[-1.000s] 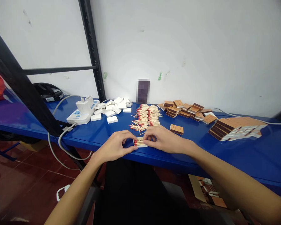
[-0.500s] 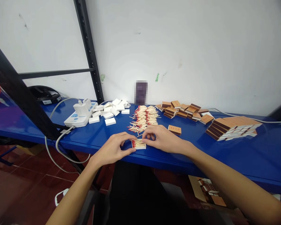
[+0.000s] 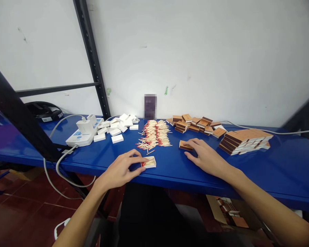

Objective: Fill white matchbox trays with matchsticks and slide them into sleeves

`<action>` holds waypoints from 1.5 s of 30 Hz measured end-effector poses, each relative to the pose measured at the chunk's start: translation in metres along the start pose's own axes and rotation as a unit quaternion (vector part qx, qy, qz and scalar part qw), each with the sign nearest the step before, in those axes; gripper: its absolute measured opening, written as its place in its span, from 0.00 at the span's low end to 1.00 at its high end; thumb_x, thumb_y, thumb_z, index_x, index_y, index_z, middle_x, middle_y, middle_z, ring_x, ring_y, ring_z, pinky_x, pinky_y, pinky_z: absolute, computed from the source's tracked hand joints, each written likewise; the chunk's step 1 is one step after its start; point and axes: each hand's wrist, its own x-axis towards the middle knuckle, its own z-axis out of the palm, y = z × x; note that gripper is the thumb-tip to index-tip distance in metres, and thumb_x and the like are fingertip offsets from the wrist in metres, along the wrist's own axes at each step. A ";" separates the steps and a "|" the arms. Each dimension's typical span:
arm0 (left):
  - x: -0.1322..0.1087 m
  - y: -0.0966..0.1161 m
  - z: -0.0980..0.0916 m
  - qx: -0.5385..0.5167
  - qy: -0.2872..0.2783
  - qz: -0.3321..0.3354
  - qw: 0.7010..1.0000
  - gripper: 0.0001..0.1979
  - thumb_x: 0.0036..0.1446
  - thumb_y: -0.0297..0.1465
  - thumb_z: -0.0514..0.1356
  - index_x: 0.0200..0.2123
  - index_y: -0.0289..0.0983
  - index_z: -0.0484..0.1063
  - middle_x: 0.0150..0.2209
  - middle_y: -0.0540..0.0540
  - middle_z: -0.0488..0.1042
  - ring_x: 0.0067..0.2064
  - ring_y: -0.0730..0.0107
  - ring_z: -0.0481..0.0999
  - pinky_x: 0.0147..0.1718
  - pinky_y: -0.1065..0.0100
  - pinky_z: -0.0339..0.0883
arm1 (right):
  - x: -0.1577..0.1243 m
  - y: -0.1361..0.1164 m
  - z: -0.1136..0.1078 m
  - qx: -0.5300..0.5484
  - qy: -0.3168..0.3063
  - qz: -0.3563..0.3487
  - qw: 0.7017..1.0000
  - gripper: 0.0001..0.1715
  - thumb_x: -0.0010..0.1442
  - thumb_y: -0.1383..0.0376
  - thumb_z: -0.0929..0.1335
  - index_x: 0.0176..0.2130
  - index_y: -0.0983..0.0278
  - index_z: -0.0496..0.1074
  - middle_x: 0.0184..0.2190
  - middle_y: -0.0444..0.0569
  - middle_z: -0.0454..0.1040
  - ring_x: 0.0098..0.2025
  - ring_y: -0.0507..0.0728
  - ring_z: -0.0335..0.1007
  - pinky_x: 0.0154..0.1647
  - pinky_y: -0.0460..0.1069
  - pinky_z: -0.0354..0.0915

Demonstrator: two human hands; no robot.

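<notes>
My left hand (image 3: 127, 167) grips the left end of a white matchbox tray (image 3: 155, 162) between thumb and forefinger, near the blue shelf's front edge. Matches (image 3: 149, 161) with red heads lie in the tray, partly covered by my fingers. Over to the right, my right hand (image 3: 202, 152) rests its fingertips on a brown matchbox sleeve (image 3: 181, 144); the thumb is spread apart on the near side. Part of that sleeve is hidden beneath the fingers. Behind the tray is a large heap of loose matches (image 3: 157, 133).
White trays (image 3: 117, 138) lie heaped at the back left beside a power strip (image 3: 79, 138) with cables. Brown matchboxes (image 3: 194, 127) are piled at the back right, with a neat stack (image 3: 243, 140) further right. A black metal post (image 3: 92, 58) stands left. Below sits a carton (image 3: 216, 212).
My right hand has left the tray and moved right onto the brown sleeve. My left hand stays on the tray. The view has shifted slightly.
</notes>
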 end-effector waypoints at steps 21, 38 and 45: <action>-0.002 -0.002 0.003 0.015 -0.011 0.009 1.000 0.18 0.68 0.39 0.53 0.59 0.50 0.67 0.51 0.47 0.71 0.49 0.64 0.72 0.50 0.64 0.65 | 0.008 -0.073 -0.002 0.231 -0.088 -0.106 0.963 0.15 0.59 0.65 0.69 0.47 0.60 0.69 0.46 0.49 0.71 0.48 0.57 0.68 0.51 0.54 0.65; -0.002 -0.003 0.008 0.039 0.017 0.015 0.999 0.17 0.67 0.39 0.56 0.56 0.44 0.70 0.52 0.45 0.73 0.52 0.62 0.73 0.51 0.61 0.65 | 0.016 -0.071 -0.008 0.262 -0.123 -0.076 0.954 0.17 0.57 0.62 0.71 0.48 0.60 0.72 0.47 0.50 0.75 0.47 0.59 0.71 0.50 0.55 0.66; -0.003 -0.003 0.008 0.044 0.025 0.064 0.997 0.12 0.67 0.36 0.55 0.48 0.43 0.77 0.51 0.45 0.76 0.49 0.64 0.76 0.48 0.63 0.65 | 0.017 -0.071 -0.009 0.271 -0.142 -0.078 0.949 0.17 0.58 0.59 0.71 0.47 0.60 0.73 0.48 0.50 0.76 0.48 0.59 0.71 0.52 0.55 0.65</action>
